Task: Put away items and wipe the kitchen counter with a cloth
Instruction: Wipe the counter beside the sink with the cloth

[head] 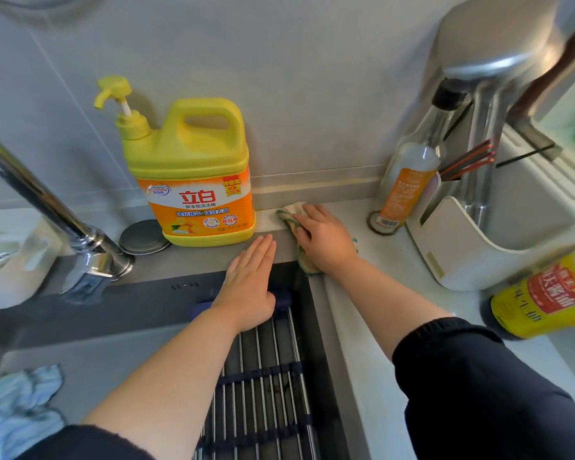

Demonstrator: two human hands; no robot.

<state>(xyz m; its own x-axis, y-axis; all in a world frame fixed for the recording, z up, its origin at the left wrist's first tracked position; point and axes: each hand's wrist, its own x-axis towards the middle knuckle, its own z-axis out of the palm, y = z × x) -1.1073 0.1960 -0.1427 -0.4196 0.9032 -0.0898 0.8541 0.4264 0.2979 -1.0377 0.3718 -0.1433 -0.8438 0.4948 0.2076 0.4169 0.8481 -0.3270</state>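
Observation:
My right hand [322, 239] lies on a cream and green cloth [291, 210] and presses it onto the pale counter [372, 260] near the back wall. The fingers curl over the cloth's far end. My left hand [249, 280] is flat with straight fingers, resting on the sink's back ledge just in front of the big yellow dish soap jug [188, 174]. The jug stands upright against the wall, left of the cloth.
A steel tap [47, 210] rises at the left, a round metal lid [143, 237] beside the jug. A roll-up wire rack [263, 376] spans the sink. At right stand a clear bottle [409, 180], a white utensil holder [478, 234] and a yellow sauce bottle [545, 297]. Blue cloth [17, 410] lies lower left.

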